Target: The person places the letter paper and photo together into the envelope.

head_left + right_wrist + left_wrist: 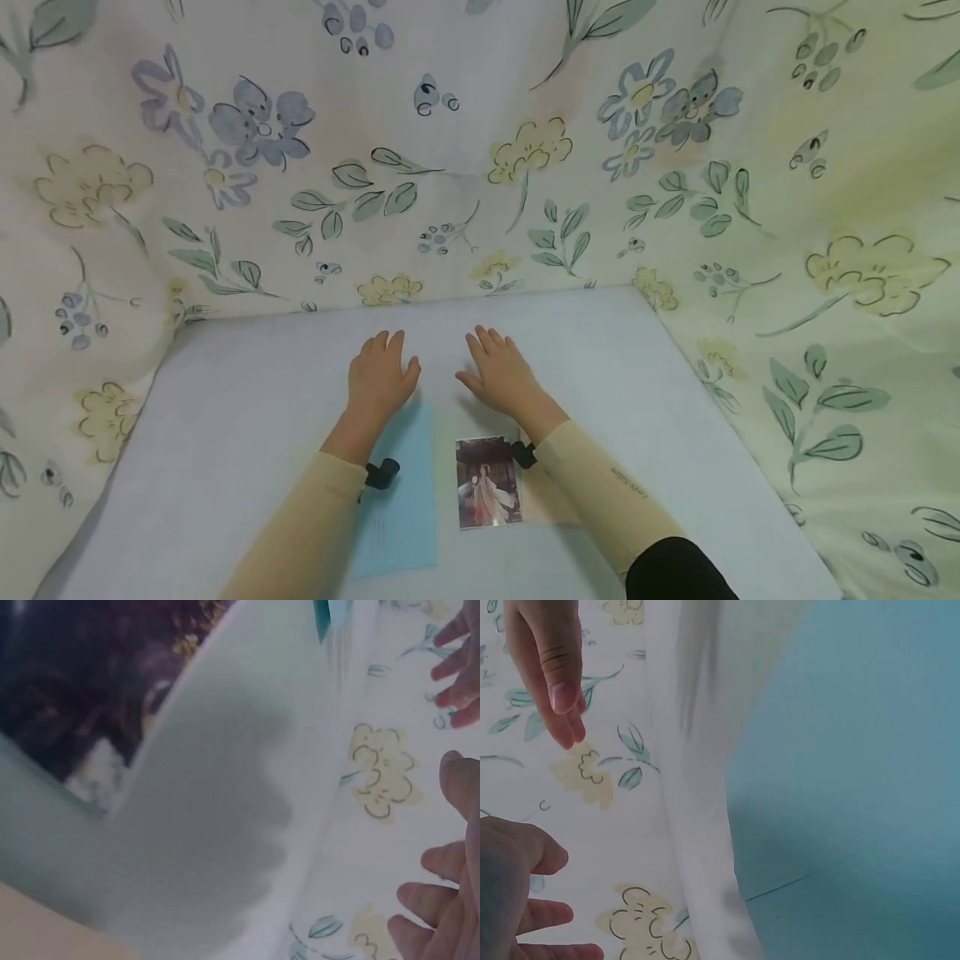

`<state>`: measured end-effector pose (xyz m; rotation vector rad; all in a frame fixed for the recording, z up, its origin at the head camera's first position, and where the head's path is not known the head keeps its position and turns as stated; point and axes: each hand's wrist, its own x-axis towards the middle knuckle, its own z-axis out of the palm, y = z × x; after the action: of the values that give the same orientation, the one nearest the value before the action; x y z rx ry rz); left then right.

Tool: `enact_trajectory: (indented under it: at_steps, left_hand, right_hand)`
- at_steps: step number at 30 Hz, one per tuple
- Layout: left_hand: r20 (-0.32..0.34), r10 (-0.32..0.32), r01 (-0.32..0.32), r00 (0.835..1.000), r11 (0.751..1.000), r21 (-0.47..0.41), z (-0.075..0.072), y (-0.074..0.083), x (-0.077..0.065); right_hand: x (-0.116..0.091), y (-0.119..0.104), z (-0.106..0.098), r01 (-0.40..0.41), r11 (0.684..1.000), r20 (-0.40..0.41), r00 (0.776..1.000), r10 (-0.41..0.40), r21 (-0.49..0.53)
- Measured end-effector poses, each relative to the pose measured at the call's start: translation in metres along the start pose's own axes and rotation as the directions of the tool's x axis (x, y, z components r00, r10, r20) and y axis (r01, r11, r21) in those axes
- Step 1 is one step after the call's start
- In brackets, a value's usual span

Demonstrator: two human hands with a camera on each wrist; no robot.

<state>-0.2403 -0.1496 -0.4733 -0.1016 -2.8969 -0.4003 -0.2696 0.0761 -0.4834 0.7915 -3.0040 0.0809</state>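
Note:
My left hand (377,375) and right hand (498,371) hover over the far half of the white table, palms down and fingers extended, a gap between them. Neither holds anything. Under the left wrist lies a flat light-blue sheet (405,525); a thin dark line crosses this blue sheet (840,787) in the left wrist view. To its right is a photo print (487,483) of a figure in a pale and red robe on a dark background. A beige sheet (547,500) lies beside the photo, partly hidden by the right forearm.
The white tabletop (247,417) meets a flower-patterned cloth (465,192) hanging behind and along both sides. Each wrist wears a small black camera, such as the left one (384,473). Beige sleeves (607,492) cover the forearms, with black fabric (675,571) near the right elbow.

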Motion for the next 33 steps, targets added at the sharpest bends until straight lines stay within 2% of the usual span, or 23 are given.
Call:
enact_trajectory:
  at_steps: [5, 11, 16, 25, 33]
  left_hand:
    - [0.019, -0.006, 0.006, 1.0, 1.0, 0.0, -0.005, 0.006, -0.011]
    - [0.082, -0.042, 0.043, 0.996, 0.999, -0.013, 0.0, 0.005, -0.034]
    - [0.137, -0.082, 0.084, 0.987, 0.996, -0.007, 0.002, 0.003, -0.052]
    - [0.202, -0.129, 0.132, 0.971, 0.991, -0.001, -0.001, 0.009, -0.076]
    - [0.237, -0.182, 0.185, 0.954, 0.983, 0.01, 0.01, 0.008, -0.094]
  right_hand:
    - [-0.017, 0.003, -0.001, 0.002, 1.0, -0.04, 0.999, -0.001, 0.017]
    - [-0.046, 0.0, 0.007, 0.025, 0.999, -0.085, 0.996, -0.021, 0.041]
    - [-0.067, -0.001, 0.016, 0.018, 0.997, -0.079, 0.997, -0.012, 0.079]
    - [-0.098, -0.001, 0.016, 0.017, 0.994, -0.111, 0.994, -0.005, 0.111]
    - [-0.117, -0.007, 0.023, 0.055, 0.991, -0.15, 0.988, -0.036, 0.119]
